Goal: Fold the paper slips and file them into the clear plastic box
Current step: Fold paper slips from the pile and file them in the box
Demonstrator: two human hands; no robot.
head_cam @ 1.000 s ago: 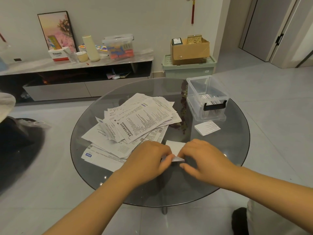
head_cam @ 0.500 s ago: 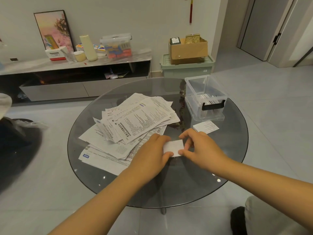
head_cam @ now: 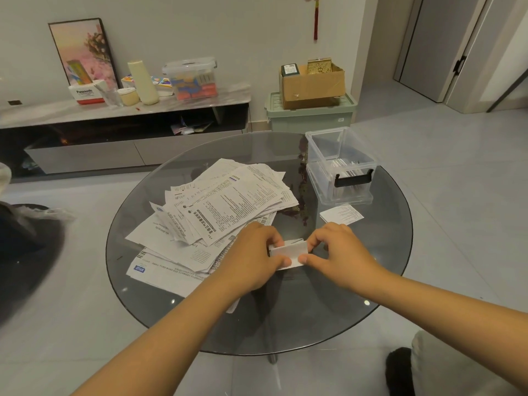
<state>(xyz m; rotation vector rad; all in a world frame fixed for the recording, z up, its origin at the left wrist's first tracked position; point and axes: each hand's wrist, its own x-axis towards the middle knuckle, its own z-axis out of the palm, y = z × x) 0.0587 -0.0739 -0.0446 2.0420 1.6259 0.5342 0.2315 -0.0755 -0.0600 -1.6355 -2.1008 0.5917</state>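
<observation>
Round glass table [head_cam: 328, 324], cardboard box [head_cam: 313, 85] (atop green bin [head_cam: 311, 117]), framed picture [head_cam: 83, 50]

1. Left hand [head_cam: 254, 258] and right hand [head_cam: 337, 252] pinch a folded slip [head_cam: 288, 252] near the glass table's [head_cam: 285, 324] front edge.
2. Loose papers [head_cam: 223, 212] lie left; clear box [head_cam: 341, 167] stands by the right edge.
</observation>
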